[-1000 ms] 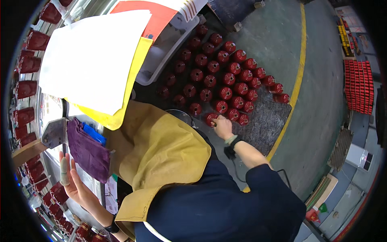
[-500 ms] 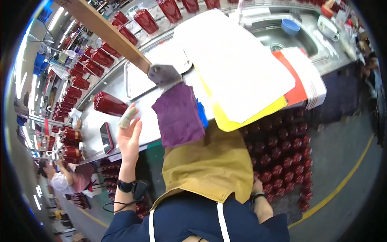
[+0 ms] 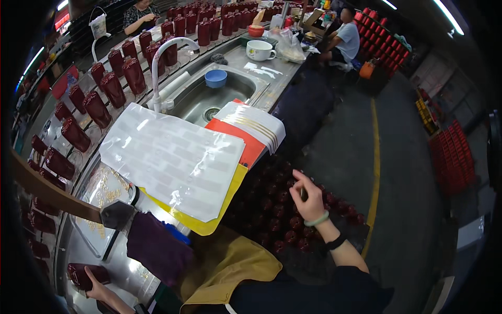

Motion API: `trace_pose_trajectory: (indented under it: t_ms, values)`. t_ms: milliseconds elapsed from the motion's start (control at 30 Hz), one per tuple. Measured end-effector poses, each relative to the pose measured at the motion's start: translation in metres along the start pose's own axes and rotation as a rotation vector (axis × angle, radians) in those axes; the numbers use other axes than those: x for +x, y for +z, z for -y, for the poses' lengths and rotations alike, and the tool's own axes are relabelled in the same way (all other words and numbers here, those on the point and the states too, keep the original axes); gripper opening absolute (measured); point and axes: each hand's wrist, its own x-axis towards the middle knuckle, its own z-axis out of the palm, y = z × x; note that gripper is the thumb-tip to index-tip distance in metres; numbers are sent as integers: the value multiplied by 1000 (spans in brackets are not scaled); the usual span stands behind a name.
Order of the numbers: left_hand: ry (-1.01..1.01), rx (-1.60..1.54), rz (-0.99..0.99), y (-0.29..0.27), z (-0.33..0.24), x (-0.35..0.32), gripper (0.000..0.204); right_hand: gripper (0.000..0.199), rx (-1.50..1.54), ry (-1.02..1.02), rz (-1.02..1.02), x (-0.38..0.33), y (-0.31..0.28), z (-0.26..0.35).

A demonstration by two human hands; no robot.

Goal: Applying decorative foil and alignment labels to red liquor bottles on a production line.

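At the lower left, a dark red bottle (image 3: 82, 276) lies on its side on the metal worktop (image 3: 123, 272). My left hand (image 3: 98, 290) grips its near end, thumb across the side; the other fingers are mostly hidden. My right hand (image 3: 309, 201) is raised beyond the worktop's edge, fingers loosely bent and apart, holding nothing I can see. Below it, several dark red bottles (image 3: 277, 225) stand in rows. Near the left hand are a purple cloth (image 3: 157, 246) and a tray (image 3: 97, 220) with small gold pieces.
Plastic-covered white sheets (image 3: 172, 162) lie on a yellow board (image 3: 209, 224), beside a sink (image 3: 201, 107) holding a blue bowl (image 3: 216, 78). A wooden bar (image 3: 57, 196) crosses the left side. Dark red bottles (image 3: 97, 110) line the far side. Two other people (image 3: 346, 39) sit farther off.
The view has swung to the right. My left hand, earlier just beside the lying bottle, now grips it. My right hand has risen from beside the apron, out past the worktop.
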Motion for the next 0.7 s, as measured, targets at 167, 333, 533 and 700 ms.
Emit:
trace_pose_trajectory:
  t_ms: [167, 333, 533, 700]
  values:
    - [54, -2, -45, 15, 63, 13, 64, 69, 662, -91, -81, 91, 10, 119]
    - [-223, 42, 27, -21, 66, 9, 59, 20, 472, -462, 355, 125, 76, 185]
    - [-272, -680, 160, -15, -20, -59, 56, 22, 652, -411, 803, 75, 191, 214]
    - [-666, -984, 821, -7, -130, -153, 72, 90, 647, -299, 1329, 14, 221, 244]
